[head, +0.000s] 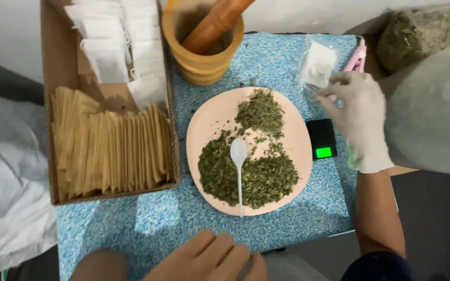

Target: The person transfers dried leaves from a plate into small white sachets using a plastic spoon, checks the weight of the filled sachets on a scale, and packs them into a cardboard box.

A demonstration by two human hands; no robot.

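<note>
Beside the scale (321,138), right hand (360,119) touches a sachet packet (317,65).

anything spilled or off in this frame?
Minor only: a few dried herb flakes lie scattered on the blue mat between the wooden mortar and the pink plate. Nothing looks damaged or askew.

Round pink plate (207,122) w/ two heaps of chopped green dried herbs (264,179) & a white plastic spoon (239,156) sits mid blue speckled tabletop (157,224). Right hand (360,119), white glove, just right of plate, fingers on a clear plastic bag of white sachets (319,62). Left hand (209,257), bare, below plate at table's near edge, nothing in it.
</note>
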